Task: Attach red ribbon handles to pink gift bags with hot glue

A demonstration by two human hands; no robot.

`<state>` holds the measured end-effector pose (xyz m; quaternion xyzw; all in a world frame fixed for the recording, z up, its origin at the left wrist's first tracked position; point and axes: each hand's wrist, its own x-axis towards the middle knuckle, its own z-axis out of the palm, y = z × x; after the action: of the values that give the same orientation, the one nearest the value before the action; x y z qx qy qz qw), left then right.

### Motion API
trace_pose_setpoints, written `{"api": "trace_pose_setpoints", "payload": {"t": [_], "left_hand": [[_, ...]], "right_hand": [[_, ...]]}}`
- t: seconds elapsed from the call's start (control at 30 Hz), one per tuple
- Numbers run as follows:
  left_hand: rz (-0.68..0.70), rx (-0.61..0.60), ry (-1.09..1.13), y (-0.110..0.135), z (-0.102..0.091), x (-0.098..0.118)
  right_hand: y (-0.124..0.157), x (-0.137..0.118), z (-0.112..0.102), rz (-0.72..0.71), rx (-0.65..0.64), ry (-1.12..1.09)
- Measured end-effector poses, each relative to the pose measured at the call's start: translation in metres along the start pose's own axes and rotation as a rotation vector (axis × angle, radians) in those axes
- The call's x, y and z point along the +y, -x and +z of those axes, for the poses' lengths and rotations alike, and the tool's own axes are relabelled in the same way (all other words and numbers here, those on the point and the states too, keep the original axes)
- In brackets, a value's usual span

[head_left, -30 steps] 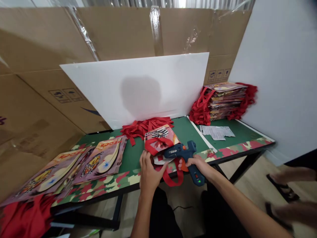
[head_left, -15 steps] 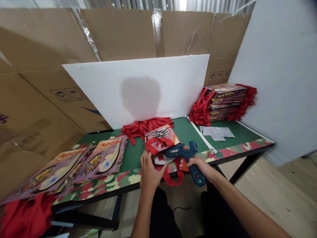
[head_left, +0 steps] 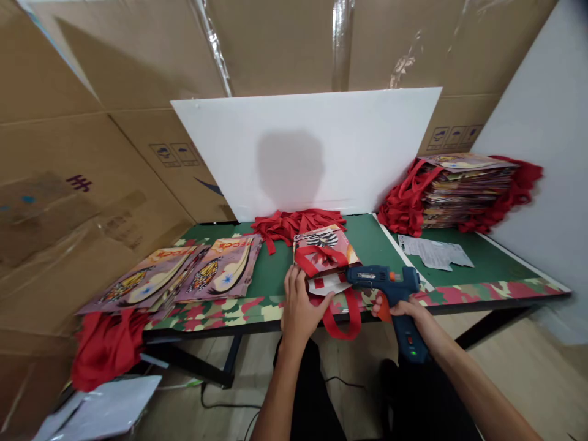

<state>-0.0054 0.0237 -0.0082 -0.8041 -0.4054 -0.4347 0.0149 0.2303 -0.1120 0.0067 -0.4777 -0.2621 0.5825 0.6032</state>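
A paper bag (head_left: 328, 242) with a zebra print lies flat near the table's front edge. One red strap handle (head_left: 307, 260) curves over its printed face, and another red handle (head_left: 353, 321) hangs past the table edge. Its white inner flap (head_left: 327, 283) faces up, showing red strap ends. My left hand (head_left: 301, 306) holds the bag's left side, thumb at the flap. In my right hand (head_left: 407, 311) is a blue hot glue gun (head_left: 383, 278), fingers around its grip and at the orange trigger (head_left: 384, 309). Its nozzle points left at the flap's right end.
Red strap handles (head_left: 298, 223) lie piled behind the bag. Printed bags (head_left: 225, 269) are stacked at left, more red straps (head_left: 108, 349) hanging below. A tall bag stack (head_left: 463, 196) and a torn paper (head_left: 436, 252) are at right. A white board (head_left: 298, 153) leans behind; a cord (head_left: 344, 383) crosses the floor.
The camera view has tilted down and turned left. The glue gun's nozzle has shifted right across the flap, uncovering the red strap ends. My left hand stays at the bag.
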Motion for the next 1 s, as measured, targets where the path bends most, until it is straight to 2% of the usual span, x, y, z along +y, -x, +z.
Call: {"api": "trace_pose_setpoints", "payload": {"t": [0.17,0.27,0.43,0.63,0.83,1.0], "left_hand": [[-0.03,-0.026,0.026,0.002,-0.002,0.005],[-0.032,-0.019,0.026,0.003,-0.002,0.006],[-0.021,-0.023,0.019,0.005,0.0,0.007],[-0.025,-0.029,0.028,0.006,0.001,0.007],[-0.027,-0.021,0.045,0.006,0.002,0.007],[-0.022,-0.023,0.038,0.008,0.003,0.006]], "right_hand": [[0.011,-0.003,0.01,0.021,0.104,0.04],[0.017,-0.009,0.014,0.026,0.185,0.194],[0.023,-0.019,0.015,-0.026,0.199,0.454],[0.034,-0.035,0.028,-0.079,0.291,0.451],[0.03,-0.032,0.038,-0.036,0.188,0.49],[0.022,-0.023,0.04,-0.002,0.134,0.626]]}}
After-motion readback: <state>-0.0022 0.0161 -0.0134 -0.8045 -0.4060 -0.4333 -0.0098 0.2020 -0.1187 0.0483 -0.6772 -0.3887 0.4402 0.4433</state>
